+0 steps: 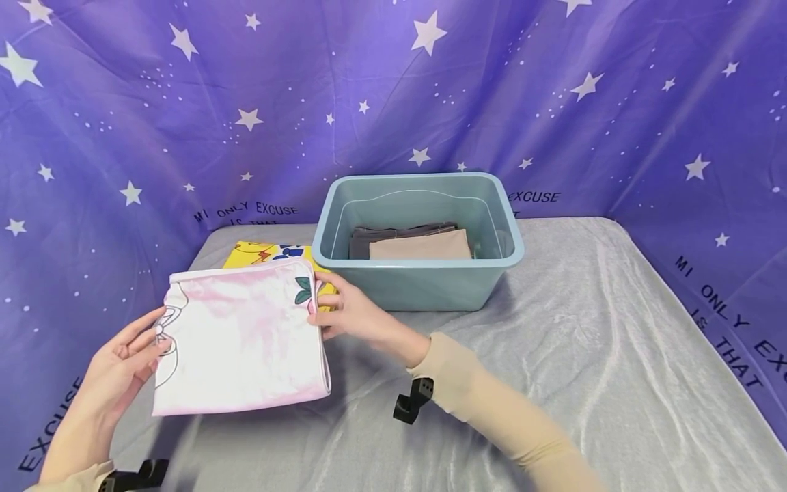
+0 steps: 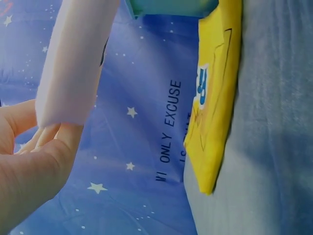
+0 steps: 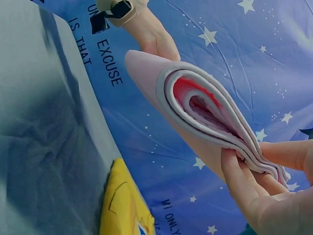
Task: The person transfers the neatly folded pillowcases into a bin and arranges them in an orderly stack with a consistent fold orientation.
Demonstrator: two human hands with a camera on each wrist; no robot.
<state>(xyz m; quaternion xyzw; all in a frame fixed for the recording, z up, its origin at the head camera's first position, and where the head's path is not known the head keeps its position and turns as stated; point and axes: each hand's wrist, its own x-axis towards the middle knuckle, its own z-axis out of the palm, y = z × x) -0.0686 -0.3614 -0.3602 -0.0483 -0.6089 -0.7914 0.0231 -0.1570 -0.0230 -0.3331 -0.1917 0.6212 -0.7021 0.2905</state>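
A folded pale pink cloth (image 1: 240, 342) with a bow drawing and green leaves is held up between both hands. My left hand (image 1: 123, 365) grips its left edge, the thumb in front and other fingers partly behind it. On the opposite edge my right hand (image 1: 347, 311) pinches the layers; the right wrist view shows the cloth (image 3: 171, 93) folded over several times, with rounded loops at its end. Behind and below it lies a folded yellow cloth (image 1: 252, 253) with printed figures, partly hidden in the head view; the left wrist view shows this yellow cloth (image 2: 215, 112) flat on the grey surface.
A blue-green plastic bin (image 1: 418, 287) stands at the back middle, with a folded beige cloth (image 1: 424, 246) and a folded dark cloth (image 1: 363, 239) inside. Grey plush fabric (image 1: 602, 342) covers the table. A purple curtain with stars (image 1: 369, 82) hangs behind and along the sides.
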